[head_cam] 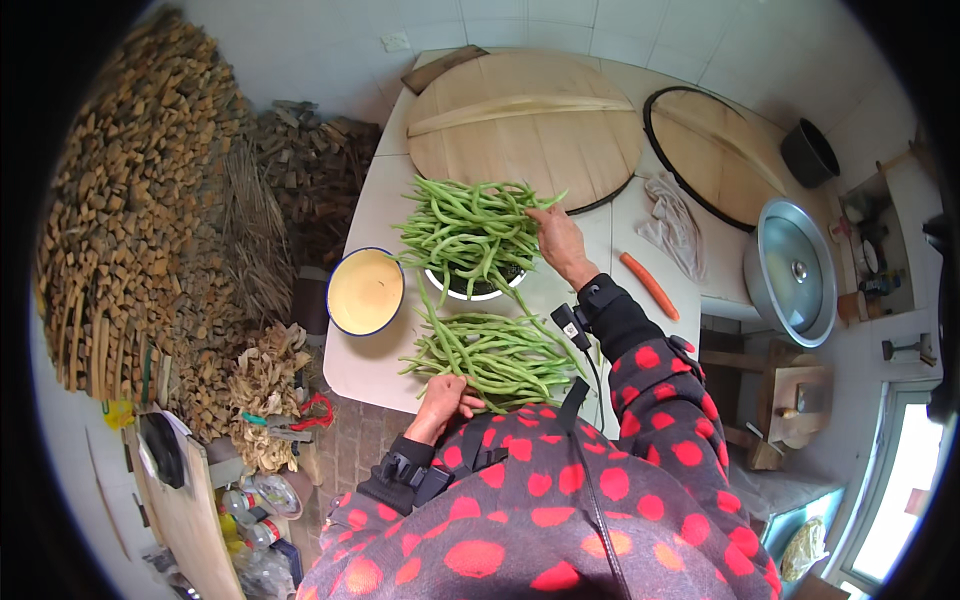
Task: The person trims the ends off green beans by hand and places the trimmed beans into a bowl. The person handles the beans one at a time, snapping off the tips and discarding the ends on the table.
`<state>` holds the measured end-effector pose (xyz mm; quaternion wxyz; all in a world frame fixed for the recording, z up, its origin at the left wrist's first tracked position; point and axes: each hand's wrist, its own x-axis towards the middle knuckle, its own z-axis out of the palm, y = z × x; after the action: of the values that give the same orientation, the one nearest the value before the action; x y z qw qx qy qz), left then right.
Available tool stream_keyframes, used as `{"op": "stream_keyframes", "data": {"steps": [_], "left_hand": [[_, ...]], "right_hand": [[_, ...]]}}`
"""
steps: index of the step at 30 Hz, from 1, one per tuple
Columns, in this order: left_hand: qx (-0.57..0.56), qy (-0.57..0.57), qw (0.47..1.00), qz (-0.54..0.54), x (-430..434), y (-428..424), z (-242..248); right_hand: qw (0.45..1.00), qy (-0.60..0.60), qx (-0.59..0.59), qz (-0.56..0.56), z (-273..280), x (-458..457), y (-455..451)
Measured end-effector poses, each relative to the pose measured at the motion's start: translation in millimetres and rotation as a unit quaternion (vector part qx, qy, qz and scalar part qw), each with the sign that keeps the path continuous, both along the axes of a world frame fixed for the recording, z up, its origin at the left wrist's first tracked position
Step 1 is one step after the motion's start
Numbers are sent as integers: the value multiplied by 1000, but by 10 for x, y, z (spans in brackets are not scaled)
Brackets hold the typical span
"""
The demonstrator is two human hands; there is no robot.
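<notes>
Long green beans [469, 225] are heaped high over a white-rimmed bowl [476, 295] on the pale table. My right hand [559, 238] is at the right side of this heap, its fingertips pinching beans there. Closer to my body, a second pile of green beans [495, 360] lies flat on the tabletop. At its near left edge is my left hand [448, 405], with fingers curled against the beans; whether it grips one is hidden. A few beans stretch between the heap and the pile.
Left of the beans stands a blue-rimmed enamel basin [365, 291]. A carrot [649, 286] and a crumpled cloth [670, 217] lie to the right. Large wooden lids [525, 142] cover the back. A metal basin [795, 271] sits far right; stacked firewood [142, 210] fills the left.
</notes>
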<state>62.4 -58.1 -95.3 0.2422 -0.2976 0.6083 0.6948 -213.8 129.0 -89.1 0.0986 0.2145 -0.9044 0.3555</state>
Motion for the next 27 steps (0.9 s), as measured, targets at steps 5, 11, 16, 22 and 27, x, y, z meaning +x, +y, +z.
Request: {"op": "stream_keyframes", "data": {"steps": [5,11,16,22,27], "left_hand": [[-144,4,986,-81,91,-50,97],[-253,97,953,-135,-192,-119,635],[69,208,970,103,-669,138,899],[60,187,979,48,-896,294,787],[45,200,979,-15,-815,301,808]], "right_hand": [[997,-24,60,33,89,49,119],[987,-59,-93,117,701,660,311],[961,-46,-32,272,1080,1427,436],[945,-33,-21,323,1130,1842,495],[926,-64,-24,372,1081,1932,500]]}}
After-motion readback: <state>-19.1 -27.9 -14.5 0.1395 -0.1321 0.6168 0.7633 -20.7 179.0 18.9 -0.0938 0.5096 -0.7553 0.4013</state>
